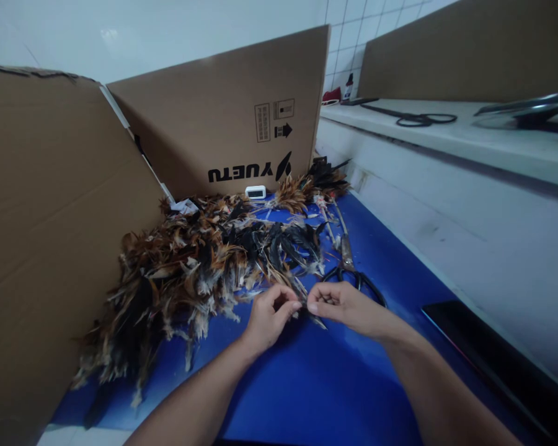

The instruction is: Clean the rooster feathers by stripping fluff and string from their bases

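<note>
My left hand (270, 314) is over the blue surface (325, 384), its thumb and forefinger pinched together on what looks like a thin feather. Close beside it, my right hand (339, 303) has its fingers curled and thumb pressed in; whatever lies between them is too small to make out. Grey-brown feathers (317, 321) show between and just beneath the two hands. A large heap of brown, black and whitish feathers (199, 260) spreads to the left and beyond. Black-handled scissors (348, 257) lie just past my right hand.
Cardboard panels (214, 118) stand behind and at the left. A small white device (255, 192) sits by the back panel. Feather bundles (328, 179) lie at the back. On the right are a black flat object (488, 353) and a white ledge (483, 136) holding more scissors (423, 119).
</note>
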Demonstrator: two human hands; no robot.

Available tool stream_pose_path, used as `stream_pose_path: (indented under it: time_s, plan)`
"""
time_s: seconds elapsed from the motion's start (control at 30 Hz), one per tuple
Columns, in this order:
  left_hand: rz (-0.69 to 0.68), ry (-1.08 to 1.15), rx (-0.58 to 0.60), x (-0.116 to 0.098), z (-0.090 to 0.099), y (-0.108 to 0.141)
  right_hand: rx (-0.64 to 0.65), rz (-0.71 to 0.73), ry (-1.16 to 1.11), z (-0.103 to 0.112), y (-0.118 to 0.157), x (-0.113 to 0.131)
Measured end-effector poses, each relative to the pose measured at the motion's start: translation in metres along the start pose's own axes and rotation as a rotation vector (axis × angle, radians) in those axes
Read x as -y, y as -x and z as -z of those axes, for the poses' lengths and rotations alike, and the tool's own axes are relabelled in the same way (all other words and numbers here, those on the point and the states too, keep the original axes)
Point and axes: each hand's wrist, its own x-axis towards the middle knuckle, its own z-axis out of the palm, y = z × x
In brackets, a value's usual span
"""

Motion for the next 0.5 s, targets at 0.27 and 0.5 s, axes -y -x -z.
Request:
stream_pose_path:
  time_s: [0.27, 0.5]
  plan:
    - [0.061, 0.062, 0.006, -0.0008, -0.0003, -0.0023, 0.01, -0.004, 0.008, 0.0015, 0.0012, 0.003]
    - [0.073, 0.042, 0.014, -0.0024, -0.0006, -0.0003, 0.023, -0.01, -0.009, 0.0036, 0.0029, 0.0012]
